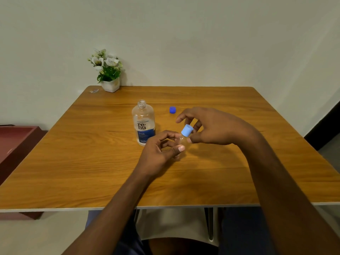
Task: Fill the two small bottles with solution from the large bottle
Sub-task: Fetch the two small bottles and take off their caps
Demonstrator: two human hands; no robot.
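Landmark: large clear plastic bottle (143, 124) with a white and blue "re-nu" label, stood upright on the wooden table (92, 162), neck open, no cap on it.
Liquid level in large bottle: could not tell through the clear wall.
Dark blue round cap (172, 109): lay on the table to the right of the large bottle's neck and a bit farther back, apart from it.
Small clear plastic bottle (181, 140): was held off the table just right of the large bottle's lower half, nearer the person, tilted with its top leaning right. Mostly hidden by fingers.
Light blue cap (187, 130): sat on top of the small bottle; whether screwed tight or loose, could not tell.
Left hand (158, 151): came in from below, right in front of the large bottle's base. Fingers were curled around the small bottle's body, thumb pressed across its near side; gripping it.
Right hand (211, 126): was to the right of the large bottle, above the small one. Fingers were curled around the light blue cap, thumb at its lower edge, index finger arched over it; pinching the cap.
White pot of white flowers (108, 70): stood far behind and left of the large bottle, at the table's back edge against the pale wall (202, 43).
Small flat item (94, 91): lay at the back left corner, left of the pot; too small to identify.
Reddish-brown furniture (16, 142): stood off the table, far left of the large bottle.
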